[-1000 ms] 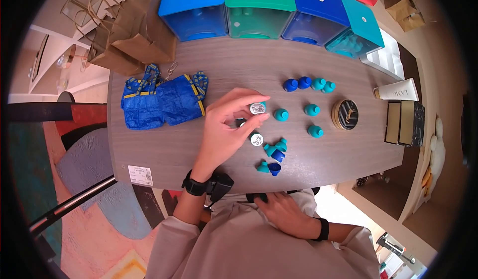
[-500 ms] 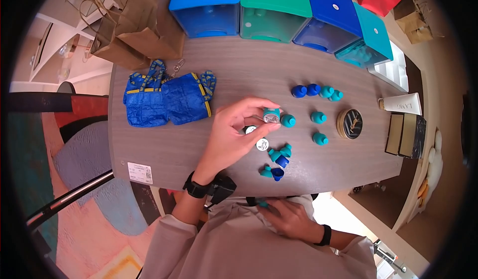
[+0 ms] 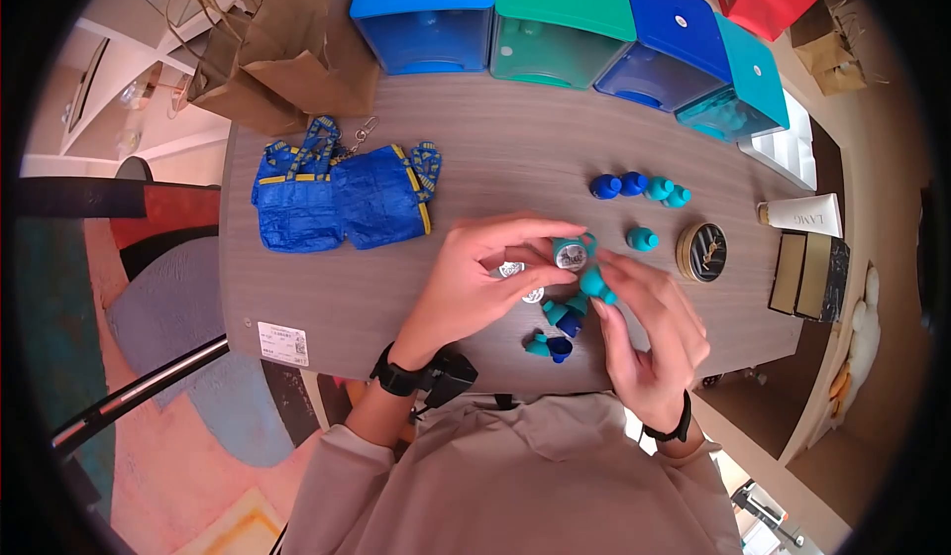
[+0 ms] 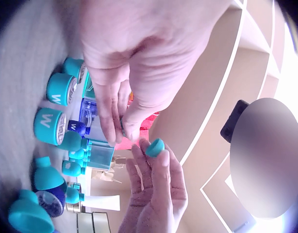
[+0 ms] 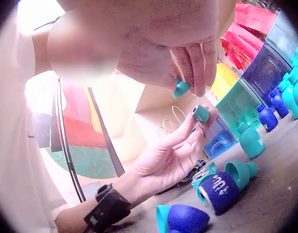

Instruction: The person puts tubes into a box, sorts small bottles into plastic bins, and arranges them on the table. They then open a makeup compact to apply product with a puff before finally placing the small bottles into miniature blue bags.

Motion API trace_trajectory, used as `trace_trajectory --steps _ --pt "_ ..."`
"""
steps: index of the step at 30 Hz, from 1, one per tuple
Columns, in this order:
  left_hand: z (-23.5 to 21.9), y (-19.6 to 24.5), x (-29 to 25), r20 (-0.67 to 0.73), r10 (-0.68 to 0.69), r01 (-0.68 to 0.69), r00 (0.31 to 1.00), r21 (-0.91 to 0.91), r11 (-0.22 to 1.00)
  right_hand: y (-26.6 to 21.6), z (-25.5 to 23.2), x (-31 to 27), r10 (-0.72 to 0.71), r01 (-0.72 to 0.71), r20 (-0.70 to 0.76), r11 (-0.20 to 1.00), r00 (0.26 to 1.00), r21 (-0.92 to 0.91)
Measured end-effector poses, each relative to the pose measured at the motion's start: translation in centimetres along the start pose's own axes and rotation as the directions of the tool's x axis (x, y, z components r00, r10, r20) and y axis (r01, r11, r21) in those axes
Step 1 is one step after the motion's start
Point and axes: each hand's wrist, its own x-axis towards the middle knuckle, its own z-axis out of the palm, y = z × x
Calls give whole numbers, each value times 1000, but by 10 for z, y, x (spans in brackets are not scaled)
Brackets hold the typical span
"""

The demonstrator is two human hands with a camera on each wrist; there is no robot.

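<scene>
My left hand [image 3: 446, 283] is over the middle of the table and pinches a short teal bottle base [image 3: 570, 256] between thumb and fingers, its patterned silver end facing the head camera. Close beside it, my right hand [image 3: 656, 332] pinches a teal bottle top [image 3: 596, 285], a hollow dome with a narrow neck in the left wrist view. The two pieces are apart in the right wrist view. Below my left fingers stand more bases with round patterned ends [image 3: 533, 296]. Loose teal and blue tops [image 3: 560, 349] lie nearer the table's front edge.
Small blue bottles [image 3: 605, 187] and teal bottles [image 3: 643, 238] stand to the right, by a round black-and-gold tin [image 3: 701, 252]. A blue bag [image 3: 342, 203] lies left. Coloured drawer boxes [image 3: 565, 20] and paper bags [image 3: 312, 50] line the back. A white tube [image 3: 804, 215] is far right.
My right hand has come up from the lap with the teal top and now meets the left hand over the table. The left hand has moved slightly right, keeping the teal base.
</scene>
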Motion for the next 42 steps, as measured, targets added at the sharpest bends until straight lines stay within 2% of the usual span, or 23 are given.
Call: trace_trajectory --steps 3,6,7,9,15,17,18,20,21,23,24,25,27,28,29,31,32,33,34,35,37,40,42 --pt "0 -1 -1 -2 77 -77 997 56 995 7 11 8 -21 22 -20 999 1000 39" --pt "0 -8 0 -52 176 -169 983 110 979 5 13 12 55 -59 47 996 997 74" --pt "-1 -7 1 -55 177 -170 983 110 979 4 13 11 117 -125 61 982 991 144" --pt "-3 -5 4 -28 306 -290 952 239 927 3 13 11 179 -192 81 958 981 211" --pt "0 -3 3 -63 343 -316 937 266 911 6 11 11 281 -306 121 871 952 385" --pt "-1 -3 2 -56 345 -319 937 268 909 8 9 9 326 -367 172 778 930 511" --pt "-1 -4 2 -50 345 -321 937 269 908 10 9 7 325 -366 171 778 930 510" --pt "1 0 1 -41 342 -319 939 273 908 16 10 3 348 -416 247 583 904 698" --pt "2 1 1 -33 338 -316 941 277 907 16 10 2 348 -415 247 584 904 698" --pt "0 1 1 -36 354 -331 935 281 901 18 11 3 384 -473 334 360 861 804" --pt "0 0 0 -39 369 -344 928 284 895 22 10 3 351 -504 400 286 846 815" --pt "-1 0 0 -39 370 -344 928 285 895 22 9 3 351 -503 400 287 847 815" --pt "-2 -3 1 -44 388 -365 920 261 894 22 6 5 305 -650 590 151 748 745" --pt "-4 -4 1 -44 387 -364 921 261 894 23 8 -1 306 -651 604 77 736 755" --pt "-6 -6 0 -9 407 -392 913 252 885 22 7 -1 307 -652 604 76 735 755" --pt "-5 -5 1 27 424 -417 905 240 876 16 7 3 312 -586 506 269 804 765" --pt "-1 -1 3 -46 411 -399 910 167 902 14 6 6 314 -587 506 268 803 764" --pt "2 1 5 -116 391 -382 913 90 920 14 5 8 322 -518 407 487 855 703" --pt "-4 -7 8 -44 438 -429 898 135 893 13 4 9 303 -430 306 680 902 594" --pt "-6 -11 6 -40 437 -429 899 131 894 13 2 10 308 -432 304 680 902 592" --pt "-5 -12 4 -88 391 -383 916 93 919 14 -1 11 261 -336 213 785 941 520" --pt "-6 -14 5 -82 392 -387 916 72 919 15 -7 12 205 -266 181 854 962 448" --pt "-5 -14 5 -78 392 -388 917 62 920 13 -12 14 211 -279 199 859 957 430"
